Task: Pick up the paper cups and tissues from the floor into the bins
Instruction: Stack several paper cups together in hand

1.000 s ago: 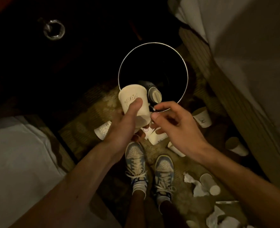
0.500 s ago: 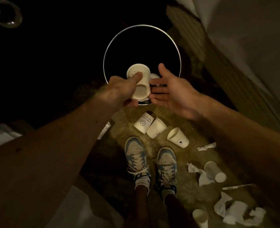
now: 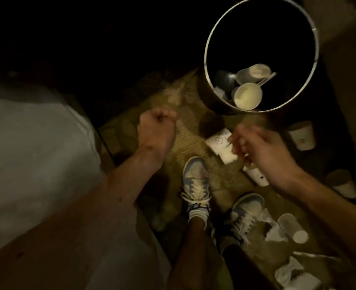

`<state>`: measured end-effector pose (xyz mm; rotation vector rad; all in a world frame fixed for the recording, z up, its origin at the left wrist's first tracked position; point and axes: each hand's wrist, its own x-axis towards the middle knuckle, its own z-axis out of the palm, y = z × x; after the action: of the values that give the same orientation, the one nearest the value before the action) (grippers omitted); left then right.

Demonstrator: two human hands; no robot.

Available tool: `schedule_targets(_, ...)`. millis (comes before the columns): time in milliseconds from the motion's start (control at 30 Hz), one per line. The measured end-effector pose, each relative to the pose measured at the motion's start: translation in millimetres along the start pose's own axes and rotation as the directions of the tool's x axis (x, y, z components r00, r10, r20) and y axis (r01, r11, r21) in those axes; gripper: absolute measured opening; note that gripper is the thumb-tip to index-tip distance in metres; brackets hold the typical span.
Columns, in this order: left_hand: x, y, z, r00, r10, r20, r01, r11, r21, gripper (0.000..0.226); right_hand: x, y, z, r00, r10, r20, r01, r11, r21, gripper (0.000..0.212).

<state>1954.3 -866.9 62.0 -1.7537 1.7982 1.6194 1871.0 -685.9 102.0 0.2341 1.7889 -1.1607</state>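
A round black bin (image 3: 212,38) with a silver rim stands at the upper right. A paper cup (image 3: 248,96) lies inside it with other cups. My left hand (image 3: 156,130) is a loose fist with nothing in it, left of the bin. My right hand (image 3: 260,149) is blurred, fingers curled, above two paper cups (image 3: 219,143) lying on the floor below the bin; it holds nothing that I can see. Another cup (image 3: 254,174) lies partly under that hand. More cups (image 3: 301,136) sit at the right, and crumpled tissues (image 3: 292,273) lie at the lower right.
My two blue and white sneakers (image 3: 196,181) stand on the patterned floor in the middle. White bedding (image 3: 26,143) fills the left side. A wooden edge and pale surface run down the far right. A cup (image 3: 292,229) on tissue lies near my right foot.
The cup in my left hand has dropped into the bin. Both hands have pulled back and down from the rim. The view has swung so the bin sits at the upper right.
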Motion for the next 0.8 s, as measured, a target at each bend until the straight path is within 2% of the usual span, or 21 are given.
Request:
schedule_targets(67,2,-35,-22,0.991,-0.130,-0.043,0.129,0.991,-0.024,0.011,6,14,35,0.993,0.078,0.085,-0.075,0.996,-0.046,0.031)
schedule_targets(133,5,-68,-34,0.973,-0.219,-0.076,0.214,0.974,-0.070,0.018,20,27,63,0.982,0.127,0.139,-0.113,0.988,-0.104,0.029)
schedule_targets(267,16,-125,-45,0.940,-0.293,-0.176,0.265,0.950,-0.168,0.021,54,61,103,0.953,0.139,0.269,-0.074,0.969,-0.237,0.025)
schedule_targets(400,30,-169,-33,0.934,-0.350,-0.071,0.322,0.910,-0.261,0.040,81,96,132,0.939,0.195,0.284,-0.114,0.953,-0.279,0.034)
schedule_targets(467,44,-172,-27,0.935,-0.350,-0.065,0.322,0.909,-0.265,0.038,97,104,143,0.935,0.192,0.299,-0.103,0.951,-0.290,0.036)
schedule_targets(600,82,-185,-2,0.928,-0.339,-0.158,0.282,0.911,-0.299,0.015,137,121,156,0.948,0.133,0.290,-0.062,0.968,-0.242,0.025)
schedule_targets(700,94,-209,23,0.927,-0.294,-0.235,0.205,0.918,-0.340,0.025,159,142,157,0.945,0.121,0.305,-0.038,0.964,-0.265,0.038)
schedule_targets(800,101,-233,39,0.936,-0.204,-0.286,0.108,0.941,-0.320,0.038,172,157,160,0.930,0.119,0.348,-0.014,0.957,-0.290,0.038)
